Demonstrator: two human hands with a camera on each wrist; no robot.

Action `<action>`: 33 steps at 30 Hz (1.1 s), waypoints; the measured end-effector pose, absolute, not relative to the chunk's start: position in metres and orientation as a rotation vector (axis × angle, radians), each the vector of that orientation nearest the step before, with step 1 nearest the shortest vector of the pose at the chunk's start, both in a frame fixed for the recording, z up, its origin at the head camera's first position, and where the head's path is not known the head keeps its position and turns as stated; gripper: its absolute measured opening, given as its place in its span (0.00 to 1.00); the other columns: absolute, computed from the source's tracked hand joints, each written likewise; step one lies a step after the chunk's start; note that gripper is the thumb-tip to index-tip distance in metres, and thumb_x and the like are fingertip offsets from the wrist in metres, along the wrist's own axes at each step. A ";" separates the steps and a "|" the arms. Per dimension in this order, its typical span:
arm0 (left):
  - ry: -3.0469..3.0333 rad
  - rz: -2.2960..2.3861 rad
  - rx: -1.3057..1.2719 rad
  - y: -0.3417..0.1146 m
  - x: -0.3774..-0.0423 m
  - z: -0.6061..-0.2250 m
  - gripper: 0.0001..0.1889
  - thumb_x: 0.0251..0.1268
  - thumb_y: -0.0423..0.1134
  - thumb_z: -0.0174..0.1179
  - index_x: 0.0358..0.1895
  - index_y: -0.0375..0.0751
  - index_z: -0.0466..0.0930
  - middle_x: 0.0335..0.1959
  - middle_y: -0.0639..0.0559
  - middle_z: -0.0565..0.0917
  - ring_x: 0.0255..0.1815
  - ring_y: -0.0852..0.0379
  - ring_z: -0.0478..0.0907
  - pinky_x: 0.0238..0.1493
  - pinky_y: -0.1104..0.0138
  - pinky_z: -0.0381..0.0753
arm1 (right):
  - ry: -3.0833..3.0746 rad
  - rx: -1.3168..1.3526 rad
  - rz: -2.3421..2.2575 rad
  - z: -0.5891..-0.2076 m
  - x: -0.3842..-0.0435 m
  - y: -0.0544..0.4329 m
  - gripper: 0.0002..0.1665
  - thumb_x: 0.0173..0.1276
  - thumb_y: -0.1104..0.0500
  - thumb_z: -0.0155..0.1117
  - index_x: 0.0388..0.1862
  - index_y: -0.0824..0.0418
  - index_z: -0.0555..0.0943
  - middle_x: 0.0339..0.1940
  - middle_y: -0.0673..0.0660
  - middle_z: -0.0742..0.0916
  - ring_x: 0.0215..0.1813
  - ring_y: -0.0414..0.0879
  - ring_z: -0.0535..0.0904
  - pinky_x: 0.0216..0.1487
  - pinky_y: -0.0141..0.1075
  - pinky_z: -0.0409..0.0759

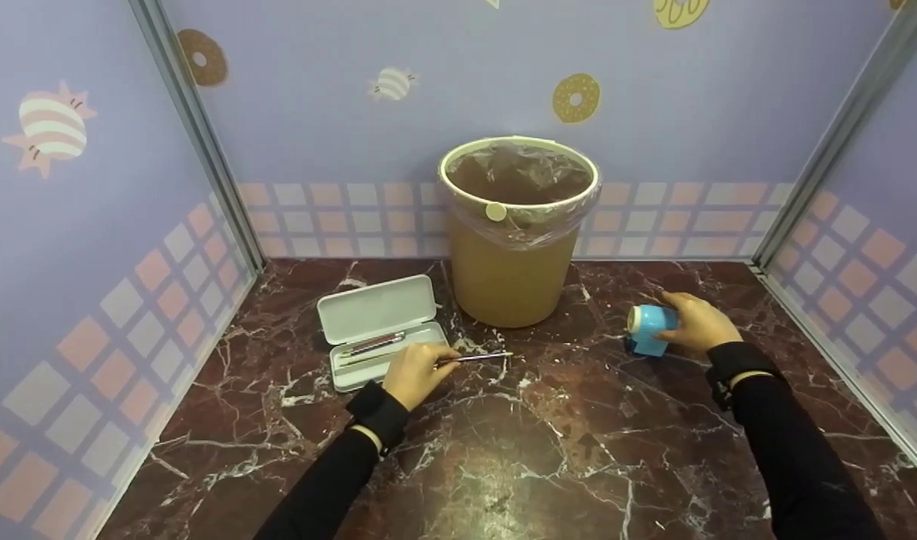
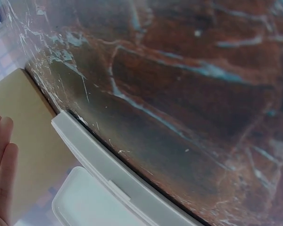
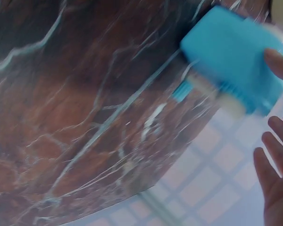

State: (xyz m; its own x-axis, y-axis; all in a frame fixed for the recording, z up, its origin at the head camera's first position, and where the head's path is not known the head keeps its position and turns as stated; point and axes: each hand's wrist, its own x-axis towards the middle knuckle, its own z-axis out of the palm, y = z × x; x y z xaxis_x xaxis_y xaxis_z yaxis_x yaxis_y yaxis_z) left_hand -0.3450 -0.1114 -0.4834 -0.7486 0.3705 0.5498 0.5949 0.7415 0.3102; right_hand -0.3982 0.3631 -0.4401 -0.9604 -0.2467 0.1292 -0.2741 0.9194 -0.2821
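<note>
My left hand (image 1: 417, 373) pinches a thin pencil (image 1: 485, 356), its tip pointing right over the table. Just behind that hand lies an open white pencil case (image 1: 376, 309), with several pencils (image 1: 374, 343) in its tray; the hand overlaps its right front part. In the left wrist view, fingers (image 2: 4, 160) show at the left edge, and the pencil is mostly out of sight. My right hand (image 1: 699, 322) is at a blue pencil sharpener (image 1: 653, 330) with a crank. In the right wrist view the thumb (image 3: 279, 66) overlaps its blue body, while the other fingers extend apart below it.
A tan bin (image 1: 511, 277) lined with a clear plastic bag stands at the back, between the pencil case and the sharpener. Patterned wall panels (image 1: 316, 135) enclose the dark red marbled table (image 1: 503, 450) at the back and both sides.
</note>
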 end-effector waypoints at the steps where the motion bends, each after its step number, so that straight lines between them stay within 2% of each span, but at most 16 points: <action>1: -2.483 -0.656 -0.732 -0.111 -0.345 -0.484 0.06 0.60 0.37 0.72 0.40 0.43 0.92 0.37 0.49 0.93 0.37 0.51 0.90 0.40 0.58 0.87 | -3.003 0.391 0.471 -0.442 -0.397 0.367 0.47 0.63 0.58 0.75 0.74 0.77 0.65 0.70 0.81 0.73 0.68 0.77 0.72 0.67 0.67 0.72; 7: -2.487 -0.634 -0.726 -0.111 -0.345 -0.486 0.06 0.60 0.38 0.72 0.39 0.45 0.93 0.38 0.50 0.93 0.38 0.51 0.91 0.41 0.59 0.87 | -3.054 0.333 0.527 -0.453 -0.397 0.379 0.45 0.63 0.58 0.75 0.71 0.80 0.66 0.66 0.83 0.76 0.63 0.78 0.76 0.62 0.67 0.75; 19: -2.461 -0.644 -0.746 -0.114 -0.345 -0.487 0.05 0.60 0.39 0.72 0.38 0.45 0.92 0.36 0.51 0.93 0.36 0.52 0.90 0.40 0.59 0.86 | -2.947 0.325 0.545 -0.460 -0.391 0.380 0.42 0.61 0.55 0.77 0.66 0.79 0.72 0.51 0.80 0.85 0.48 0.72 0.85 0.49 0.63 0.82; 28: -2.458 -0.650 -0.745 -0.119 -0.341 -0.486 0.06 0.59 0.38 0.73 0.38 0.44 0.93 0.37 0.51 0.93 0.37 0.53 0.91 0.42 0.60 0.87 | -2.798 0.480 0.574 -0.460 -0.372 0.361 0.41 0.58 0.56 0.80 0.64 0.76 0.75 0.49 0.77 0.88 0.41 0.65 0.88 0.43 0.57 0.84; 33: -2.444 -0.702 -0.754 -0.120 -0.337 -0.487 0.06 0.58 0.36 0.73 0.38 0.42 0.93 0.37 0.49 0.93 0.37 0.52 0.91 0.42 0.60 0.87 | -2.768 0.537 0.656 -0.462 -0.358 0.335 0.37 0.54 0.55 0.82 0.61 0.68 0.80 0.51 0.71 0.89 0.45 0.62 0.89 0.47 0.56 0.86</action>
